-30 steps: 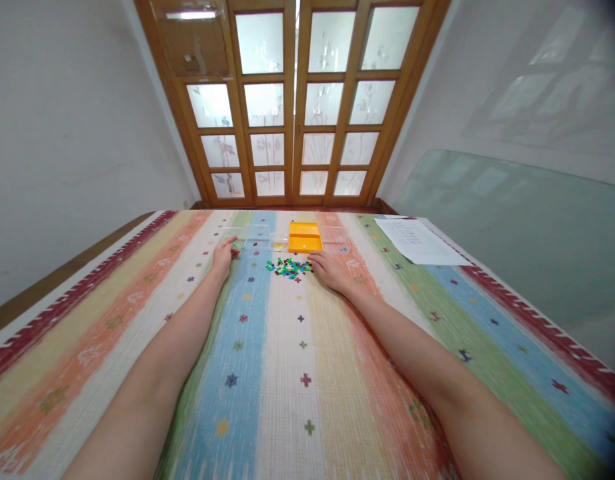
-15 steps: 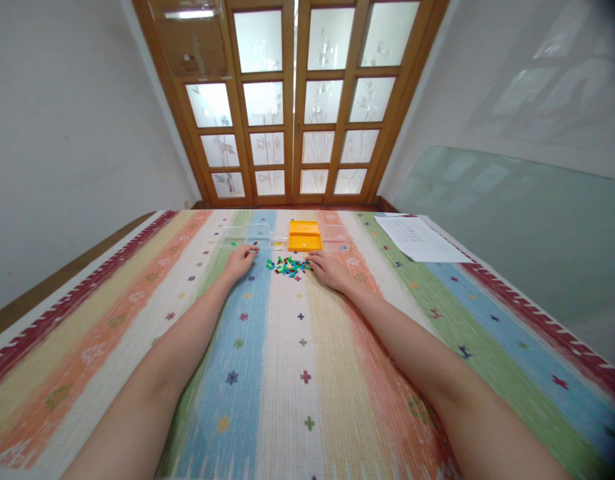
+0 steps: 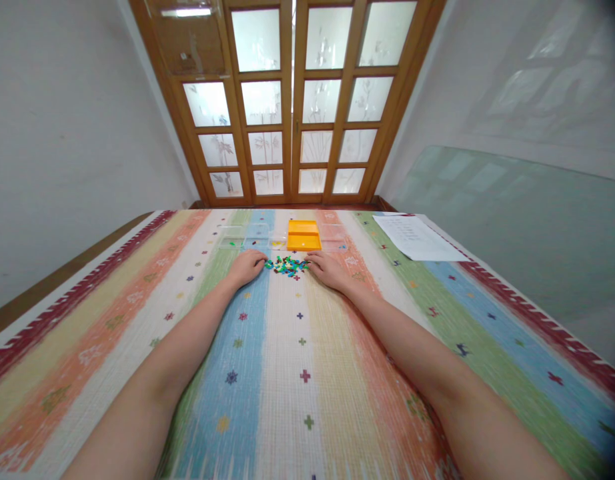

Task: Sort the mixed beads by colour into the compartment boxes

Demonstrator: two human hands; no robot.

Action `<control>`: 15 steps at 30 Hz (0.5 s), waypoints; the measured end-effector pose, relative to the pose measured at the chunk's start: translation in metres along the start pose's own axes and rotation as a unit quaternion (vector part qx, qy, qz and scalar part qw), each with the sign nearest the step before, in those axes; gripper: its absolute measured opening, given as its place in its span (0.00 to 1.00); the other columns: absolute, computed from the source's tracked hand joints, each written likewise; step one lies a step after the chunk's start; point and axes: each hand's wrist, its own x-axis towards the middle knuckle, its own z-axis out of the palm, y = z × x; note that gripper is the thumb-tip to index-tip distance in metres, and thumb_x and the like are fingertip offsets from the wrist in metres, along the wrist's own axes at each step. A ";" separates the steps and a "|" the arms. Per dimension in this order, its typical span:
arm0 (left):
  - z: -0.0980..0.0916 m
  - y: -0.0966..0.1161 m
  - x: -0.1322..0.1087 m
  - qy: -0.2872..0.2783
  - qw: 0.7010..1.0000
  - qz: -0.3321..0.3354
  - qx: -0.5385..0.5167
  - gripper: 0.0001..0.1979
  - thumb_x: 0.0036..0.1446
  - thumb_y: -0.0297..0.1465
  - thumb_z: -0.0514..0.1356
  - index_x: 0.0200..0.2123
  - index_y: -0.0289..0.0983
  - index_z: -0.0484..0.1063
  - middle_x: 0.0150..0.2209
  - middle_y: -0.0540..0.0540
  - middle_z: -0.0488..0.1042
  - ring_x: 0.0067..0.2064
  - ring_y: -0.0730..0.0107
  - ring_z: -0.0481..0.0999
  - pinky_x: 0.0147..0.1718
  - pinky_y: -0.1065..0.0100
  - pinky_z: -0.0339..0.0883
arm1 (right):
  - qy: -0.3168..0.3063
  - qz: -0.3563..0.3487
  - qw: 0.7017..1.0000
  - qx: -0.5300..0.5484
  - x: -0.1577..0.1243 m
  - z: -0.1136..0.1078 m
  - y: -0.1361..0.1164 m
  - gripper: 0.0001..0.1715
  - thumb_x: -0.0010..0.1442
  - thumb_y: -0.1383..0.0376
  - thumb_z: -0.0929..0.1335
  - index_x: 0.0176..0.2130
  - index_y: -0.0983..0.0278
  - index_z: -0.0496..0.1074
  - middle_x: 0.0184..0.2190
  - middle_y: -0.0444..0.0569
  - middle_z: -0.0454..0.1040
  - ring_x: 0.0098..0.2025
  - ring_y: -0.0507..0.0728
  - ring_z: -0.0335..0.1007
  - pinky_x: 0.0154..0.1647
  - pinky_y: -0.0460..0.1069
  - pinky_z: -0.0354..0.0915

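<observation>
A heap of small coloured pieces [image 3: 286, 266], mostly green and blue with some dark red and pale ones, lies on the striped cloth. At its left edge is my left hand [image 3: 248, 267], fingers curled and closed, the tips touching the outermost pieces. My right hand [image 3: 326, 268] rests at the right edge with its fingertips drawn together against the heap. Whatever either hand pinches is too small to make out. Just behind the heap stands an orange box [image 3: 304, 243] with two sections. Clear plastic trays flank it: a left tray [image 3: 237, 237] and a right tray [image 3: 333, 235].
A few small pieces lie in the clear trays, one green piece [image 3: 232, 244] among them. Printed paper [image 3: 417, 239] lies at the table's far right. The patterned tablecloth [image 3: 282, 373] covers the table. Glazed wooden doors [image 3: 293, 100] stand beyond, with walls on both sides.
My left hand has moved right and slightly toward me, from the front of the clear tray to the heap's left edge. My right hand has stayed at the heap.
</observation>
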 end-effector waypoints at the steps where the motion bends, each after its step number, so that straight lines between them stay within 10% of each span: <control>1: 0.000 0.000 0.000 0.004 1.000 -0.002 0.004 0.16 0.66 0.32 0.55 0.48 0.41 0.83 0.49 0.43 0.83 0.54 0.57 0.78 0.60 0.54 0.68 | 0.001 -0.001 1.000 0.001 0.000 0.000 0.000 0.18 0.73 0.64 0.64 0.57 0.61 0.77 0.59 0.56 0.75 0.60 0.61 0.72 0.65 0.58 0.67; 15: -0.001 0.002 -0.001 -0.004 1.000 0.021 0.002 0.17 0.67 0.31 0.55 0.48 0.41 0.83 0.50 0.44 0.82 0.55 0.57 0.78 0.61 0.54 0.68 | -0.007 -0.004 1.000 0.001 0.000 -0.001 -0.001 0.18 0.72 0.64 0.64 0.57 0.61 0.78 0.58 0.55 0.76 0.60 0.62 0.72 0.64 0.58 0.67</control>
